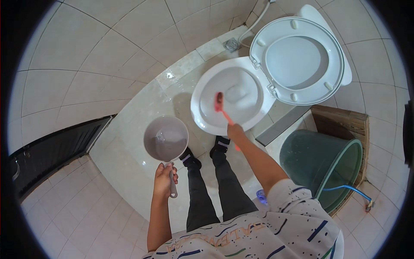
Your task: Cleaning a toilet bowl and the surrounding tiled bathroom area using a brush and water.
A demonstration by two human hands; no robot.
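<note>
My left hand [164, 179] is closed round the handle of a grey-mauve water dipper [166, 138], held out level over the floor. A little clear water seems to lie in the dipper. Closed on a pink-red toilet brush [227, 116], my right hand [235, 131] is at the front rim of the white toilet bowl [199, 101]. The brush head, with dark bristles in its middle, is over the inside of the bowl; whether it touches the surface I cannot tell. The toilet's seat and lid [258, 47] are raised against the tank.
A large green tub [302, 149] stands to the right, with a blue hose [349, 187] at its rim. A floor drain [232, 44] lies in the far corner by a white hose. The tiled floor [125, 159] looks wet. At the left is a dark door [56, 153].
</note>
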